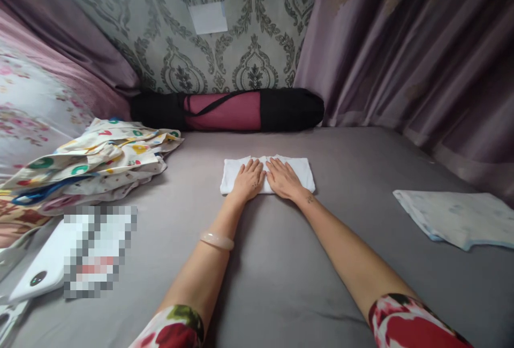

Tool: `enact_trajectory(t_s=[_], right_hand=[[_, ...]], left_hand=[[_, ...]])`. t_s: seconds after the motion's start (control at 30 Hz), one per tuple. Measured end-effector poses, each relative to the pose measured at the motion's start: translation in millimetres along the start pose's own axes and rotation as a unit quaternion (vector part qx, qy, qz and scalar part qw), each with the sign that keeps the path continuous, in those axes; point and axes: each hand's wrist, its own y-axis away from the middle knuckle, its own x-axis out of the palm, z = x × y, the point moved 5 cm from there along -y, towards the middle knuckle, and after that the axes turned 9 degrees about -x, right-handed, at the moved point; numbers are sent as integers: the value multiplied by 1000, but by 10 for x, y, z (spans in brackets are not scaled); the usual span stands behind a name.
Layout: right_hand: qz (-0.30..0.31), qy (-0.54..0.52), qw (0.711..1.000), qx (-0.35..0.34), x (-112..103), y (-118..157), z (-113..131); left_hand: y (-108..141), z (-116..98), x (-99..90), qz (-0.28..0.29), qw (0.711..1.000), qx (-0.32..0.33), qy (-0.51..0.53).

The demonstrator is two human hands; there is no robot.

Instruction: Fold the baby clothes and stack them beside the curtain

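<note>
The white cloth (302, 172) lies at 12 o'clock on the grey sheet (277, 262), long from 9 to 3; left hand (250, 178) and right hand (283, 178), both spread flat, touch it equally.

no text, label, brand or number can be read; the pixelated item (102, 246) shows only a blurred red patch, and the dark marks on the right wrist (308, 198) are illegible.
</note>
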Motion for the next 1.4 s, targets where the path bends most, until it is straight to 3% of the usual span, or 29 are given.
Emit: enact_trajectory(t_s=[0.23,0.5,0.8,1.03,1.4], right_hand=[[25,-39,999,2,-25,-19,-86],[17,5,995,93,-73,56,-454],[1,24,997,79,-59,35,-616],[-40,52,992,108,-124,46,-826],[-62,90,988,107,-217,40,-813]], left_hand=[[-18,48,-57,2,1000,-1,6],[-109,368,-57,-16,996,-81,-24],[-143,464,-68,8,995,-95,5],[-188,646,-106,-35,993,-113,12],[-208,674,-157,-87,987,-132,-28]])
